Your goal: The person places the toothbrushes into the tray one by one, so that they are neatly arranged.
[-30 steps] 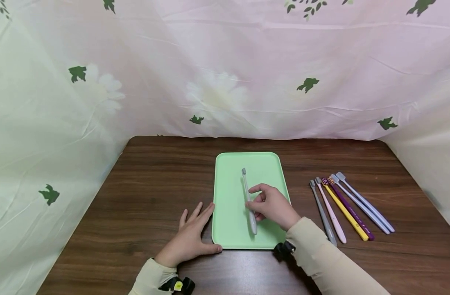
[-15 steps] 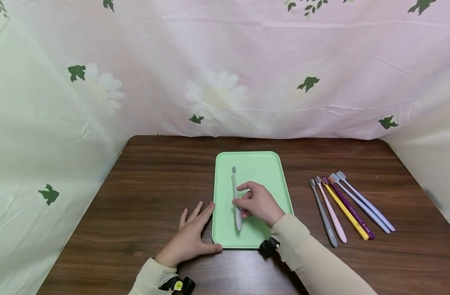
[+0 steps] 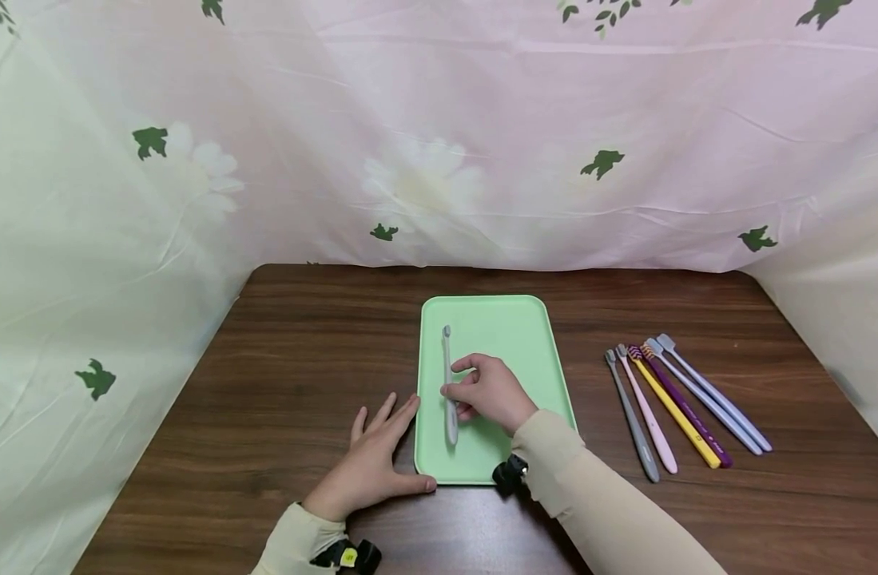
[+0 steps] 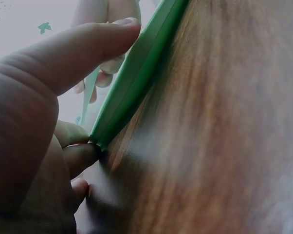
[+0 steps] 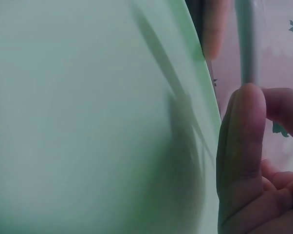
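Note:
My right hand pinches a light grey toothbrush between thumb and fingers over the left part of the light green tray. The brush head points toward the far side. In the right wrist view the toothbrush handle rises from the pinch, and a shadow of hand and brush falls on the tray. My left hand lies with spread fingers at the tray's near left corner. In the left wrist view its thumb and fingertips touch the tray's edge.
Right of the tray, several toothbrushes lie side by side on the dark wooden table: a dark grey one, a pink one, a yellow one, a purple one and pale blue ones. A patterned cloth hangs behind.
My right hand has carried the light grey toothbrush leftward across the tray, from its middle toward its left edge. My left hand has stayed in place.

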`<state>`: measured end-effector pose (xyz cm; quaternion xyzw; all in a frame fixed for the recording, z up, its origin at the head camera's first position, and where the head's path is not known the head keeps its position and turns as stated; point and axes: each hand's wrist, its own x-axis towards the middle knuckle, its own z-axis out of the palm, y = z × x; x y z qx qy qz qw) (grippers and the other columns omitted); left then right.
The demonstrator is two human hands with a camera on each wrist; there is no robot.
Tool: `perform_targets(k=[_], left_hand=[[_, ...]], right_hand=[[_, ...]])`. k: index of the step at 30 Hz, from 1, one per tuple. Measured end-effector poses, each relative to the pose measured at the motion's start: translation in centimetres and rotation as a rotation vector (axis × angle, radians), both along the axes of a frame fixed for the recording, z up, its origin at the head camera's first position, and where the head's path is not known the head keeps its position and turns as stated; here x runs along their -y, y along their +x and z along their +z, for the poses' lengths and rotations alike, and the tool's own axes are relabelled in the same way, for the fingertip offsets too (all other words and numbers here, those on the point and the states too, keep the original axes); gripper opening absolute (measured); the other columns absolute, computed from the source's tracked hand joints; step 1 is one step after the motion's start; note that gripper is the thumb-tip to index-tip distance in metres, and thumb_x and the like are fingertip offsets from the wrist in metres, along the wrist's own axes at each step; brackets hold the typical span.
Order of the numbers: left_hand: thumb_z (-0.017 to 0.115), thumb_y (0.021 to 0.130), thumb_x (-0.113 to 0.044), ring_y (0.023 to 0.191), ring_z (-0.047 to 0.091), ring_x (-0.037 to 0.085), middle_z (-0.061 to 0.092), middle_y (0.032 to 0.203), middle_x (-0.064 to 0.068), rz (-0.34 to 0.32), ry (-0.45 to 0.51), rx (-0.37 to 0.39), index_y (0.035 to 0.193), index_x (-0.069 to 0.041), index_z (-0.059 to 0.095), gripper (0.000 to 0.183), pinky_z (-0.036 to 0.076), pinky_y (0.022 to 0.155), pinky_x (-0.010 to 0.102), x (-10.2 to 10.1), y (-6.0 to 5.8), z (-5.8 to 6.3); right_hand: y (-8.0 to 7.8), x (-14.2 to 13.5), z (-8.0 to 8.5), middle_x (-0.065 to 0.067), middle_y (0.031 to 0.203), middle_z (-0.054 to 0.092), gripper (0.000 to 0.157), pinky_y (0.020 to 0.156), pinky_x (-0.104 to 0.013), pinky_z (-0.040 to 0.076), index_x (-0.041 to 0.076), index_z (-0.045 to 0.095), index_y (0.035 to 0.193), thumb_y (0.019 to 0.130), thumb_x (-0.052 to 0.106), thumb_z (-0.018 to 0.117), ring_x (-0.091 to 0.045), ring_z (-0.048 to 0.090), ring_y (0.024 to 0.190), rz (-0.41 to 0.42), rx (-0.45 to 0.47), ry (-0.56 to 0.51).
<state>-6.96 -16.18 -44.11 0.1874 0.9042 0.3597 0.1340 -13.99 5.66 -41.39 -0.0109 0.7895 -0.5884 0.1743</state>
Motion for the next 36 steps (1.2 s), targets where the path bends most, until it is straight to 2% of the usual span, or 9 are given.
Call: perform_targets(k=[11,22,29,36], left_hand=[[0.085,0.074,-0.053,0.153,0.011,0.034,0.033,0.162,0.006,0.009,0.004,-0.016,0.16,-0.01,0.028,0.112,-0.009,0.114,0.063,0.2,0.1,-0.3],[0.085,0.076,-0.051,0.153,0.01,0.034,0.032,0.162,0.004,-0.004,0.017,-0.01,0.16,-0.011,0.026,0.11,-0.008,0.114,0.063,0.3,0.1,-0.2],[0.085,0.076,-0.05,0.154,0.01,0.033,0.033,0.162,0.004,-0.009,0.024,-0.016,0.16,-0.011,0.028,0.109,-0.009,0.114,0.062,0.1,0.1,-0.1],[0.084,0.075,-0.052,0.154,0.01,0.032,0.032,0.162,0.002,-0.011,0.015,-0.029,0.16,-0.012,0.027,0.109,-0.009,0.115,0.062,0.1,0.0,-0.3]], right_hand=[[-0.5,1.4,-0.3,-0.011,0.079,0.068,0.038,0.055,-0.031,0.058,-0.004,0.061,0.12,0.087,0.006,0.077,-0.014,0.065,0.054,0.016,0.015,0.005],[-1.1,2.2,-0.6,-0.009,0.077,0.069,0.04,0.057,-0.03,0.057,-0.003,0.06,0.123,0.089,0.011,0.076,-0.014,0.066,0.054,0.049,0.017,0.068],[-1.5,2.4,-0.8,-0.007,0.073,0.069,0.04,0.063,-0.028,0.055,-0.001,0.06,0.122,0.089,0.016,0.076,-0.015,0.067,0.055,0.075,0.003,0.143],[-1.8,2.8,-0.7,-0.006,0.072,0.069,0.04,0.064,-0.029,0.056,-0.002,0.061,0.121,0.088,0.015,0.077,-0.015,0.067,0.055,0.081,-0.001,0.155]])
